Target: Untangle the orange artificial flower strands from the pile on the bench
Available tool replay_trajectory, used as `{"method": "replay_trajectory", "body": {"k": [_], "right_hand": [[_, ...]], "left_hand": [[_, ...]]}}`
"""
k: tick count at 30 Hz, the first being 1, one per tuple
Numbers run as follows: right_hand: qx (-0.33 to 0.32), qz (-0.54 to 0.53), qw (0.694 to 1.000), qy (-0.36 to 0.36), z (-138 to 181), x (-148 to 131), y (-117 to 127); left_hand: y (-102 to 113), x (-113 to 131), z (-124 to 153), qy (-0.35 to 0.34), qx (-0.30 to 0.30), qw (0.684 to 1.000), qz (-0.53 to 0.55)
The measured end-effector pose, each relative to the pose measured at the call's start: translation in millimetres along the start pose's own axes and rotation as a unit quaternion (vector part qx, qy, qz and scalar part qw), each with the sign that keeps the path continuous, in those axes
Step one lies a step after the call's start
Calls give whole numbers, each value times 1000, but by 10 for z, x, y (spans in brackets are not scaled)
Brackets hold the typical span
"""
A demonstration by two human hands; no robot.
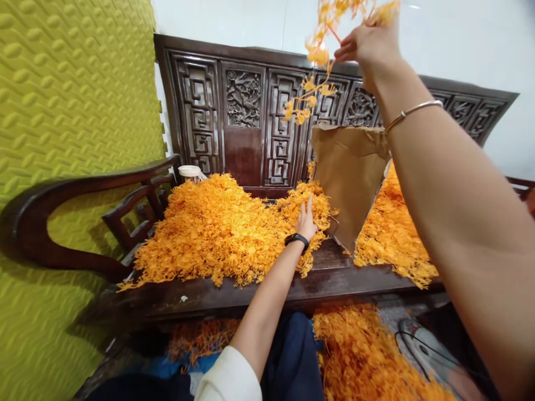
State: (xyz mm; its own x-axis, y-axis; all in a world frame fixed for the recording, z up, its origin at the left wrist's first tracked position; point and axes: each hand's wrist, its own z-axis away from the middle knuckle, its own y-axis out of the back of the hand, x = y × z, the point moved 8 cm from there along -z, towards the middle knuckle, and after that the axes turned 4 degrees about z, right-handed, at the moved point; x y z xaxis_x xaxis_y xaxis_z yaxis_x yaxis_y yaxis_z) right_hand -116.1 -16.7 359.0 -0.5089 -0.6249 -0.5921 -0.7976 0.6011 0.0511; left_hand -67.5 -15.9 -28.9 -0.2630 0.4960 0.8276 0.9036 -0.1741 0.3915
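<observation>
- Two hands are at work over a dark carved wooden bench.
- The right hand is raised high, fingers pinched around an orange sprig that dangles in front of the bench's backrest; a silver bracelet sits on that forearm.
- The left hand, with a black band at the wrist, lies stretched out with fingers extended on the orange pile heaped on the seat, gripping nothing.
- Just right of that hand stands a brown sheet, possibly a paper bag or cardboard; the view does not settle it.
- More orange strands lie below the seat's front edge.
- A green padded wall fills the left side.
</observation>
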Motion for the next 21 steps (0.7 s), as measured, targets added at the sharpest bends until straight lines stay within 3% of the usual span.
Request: {"method": "replay_trajectory", "body": {"k": [3, 6, 8, 12, 15, 18, 21], "right_hand": [[-15, -5, 1000, -19, 160, -124, -37], [-51, -27, 998, -24, 387, -136, -106], [-84, -45, 995, -30, 539, -103, -153], [-144, -90, 984, -46, 854, -22, -211], [-191, -120, 972, -67, 1174, 2, -259], [-240, -174, 947, -120, 1598, 5, -351], [-252, -262, 917, -161, 2065, -24, -434]], "left_hand": [[-95, 32, 24, 30, -3, 1000, -3], [-19, 159, 35, 34, 0, 999, 4], [159, 269, 38, 22, 6, 1000, 5], [719, 488, 88, -10, 20, 1000, 9], [1071, 631, 252, -41, -33, 992, 112], [1369, 660, 554, -28, -87, 944, 318], [1755, 524, 906, 0, -43, 861, 507]]}}
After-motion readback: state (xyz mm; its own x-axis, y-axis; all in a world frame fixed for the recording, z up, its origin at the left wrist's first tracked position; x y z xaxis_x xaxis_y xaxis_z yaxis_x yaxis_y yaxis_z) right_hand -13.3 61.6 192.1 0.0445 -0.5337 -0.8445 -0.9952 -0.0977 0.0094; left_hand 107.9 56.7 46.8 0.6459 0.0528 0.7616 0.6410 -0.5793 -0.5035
